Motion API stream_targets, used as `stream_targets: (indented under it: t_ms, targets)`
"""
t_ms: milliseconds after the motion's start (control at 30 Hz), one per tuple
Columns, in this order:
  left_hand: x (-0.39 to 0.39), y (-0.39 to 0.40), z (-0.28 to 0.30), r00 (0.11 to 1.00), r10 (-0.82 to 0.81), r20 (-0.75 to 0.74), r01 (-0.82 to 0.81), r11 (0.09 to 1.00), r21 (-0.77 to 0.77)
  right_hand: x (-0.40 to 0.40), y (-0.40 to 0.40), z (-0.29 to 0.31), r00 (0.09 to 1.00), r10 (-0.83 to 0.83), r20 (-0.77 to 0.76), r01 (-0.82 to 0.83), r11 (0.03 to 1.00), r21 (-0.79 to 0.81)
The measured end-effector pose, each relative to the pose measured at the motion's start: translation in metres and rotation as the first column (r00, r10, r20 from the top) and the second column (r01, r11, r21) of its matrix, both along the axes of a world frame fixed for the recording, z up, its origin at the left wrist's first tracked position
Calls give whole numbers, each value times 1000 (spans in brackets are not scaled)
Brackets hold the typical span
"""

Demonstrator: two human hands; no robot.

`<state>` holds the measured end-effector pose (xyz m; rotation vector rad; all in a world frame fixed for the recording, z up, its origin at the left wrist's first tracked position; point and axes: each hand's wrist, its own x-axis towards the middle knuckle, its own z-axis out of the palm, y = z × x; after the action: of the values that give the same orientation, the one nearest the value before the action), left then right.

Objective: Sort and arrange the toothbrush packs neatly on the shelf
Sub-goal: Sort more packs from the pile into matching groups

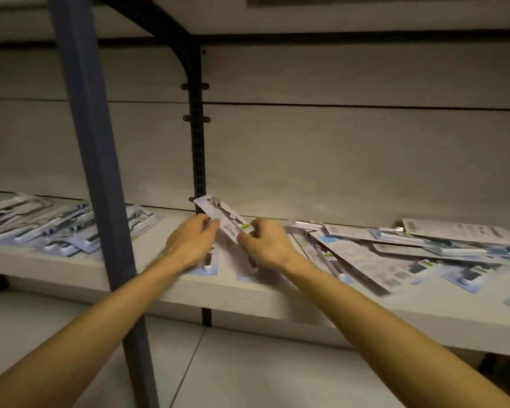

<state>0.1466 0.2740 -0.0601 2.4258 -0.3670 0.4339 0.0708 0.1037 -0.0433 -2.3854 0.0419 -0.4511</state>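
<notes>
Both hands hold one white toothbrush pack [223,217] tilted up above the middle of the pale shelf [165,285]. My left hand [190,242] grips its left edge and my right hand [264,244] pinches its right edge. Two more packs lie flat under the hands, one below the left hand [208,265] and one below the right hand [252,270]. A loose, overlapping heap of packs [395,254] covers the shelf to the right. Another group of packs [56,228] lies on the left part of the shelf.
A dark blue upright post [100,201] crosses in front of my left forearm. A black slotted bracket [198,148] runs up the back wall behind the held pack. A lower shelf [248,378] lies beneath, and an upper shelf [306,13] hangs above.
</notes>
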Motion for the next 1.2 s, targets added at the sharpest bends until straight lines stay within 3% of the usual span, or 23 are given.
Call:
stream_targets:
  t_ms: [133,300,467,700,900,1067,1200]
  targets:
    - [4,10,-1,991,-49,-122,49,999,0,-2,16,-3,1000,20,24,-15,978,-209]
    - [8,4,-5,981,-65,-185,98,980,174,-12,3,-1,996,32,87,-12,976,-219]
    - [10,-10,3,989,-71,-129,91,984,156,-25,-48,1,975,-135,176,182,942,-282]
    - [-1,-65,27,978,-204,52,193,967,166,-64,-115,10,932,-354,79,353,839,-415]
    - [-8,-137,31,871,-466,155,342,802,490,-96,-139,5,918,-377,-125,284,843,-457]
    - [3,-175,25,859,-509,57,361,679,639,-117,-145,1,938,-331,-100,251,851,-461]
    - [12,-185,26,863,-503,48,355,672,650,-128,-157,0,945,-325,-39,282,869,-407]
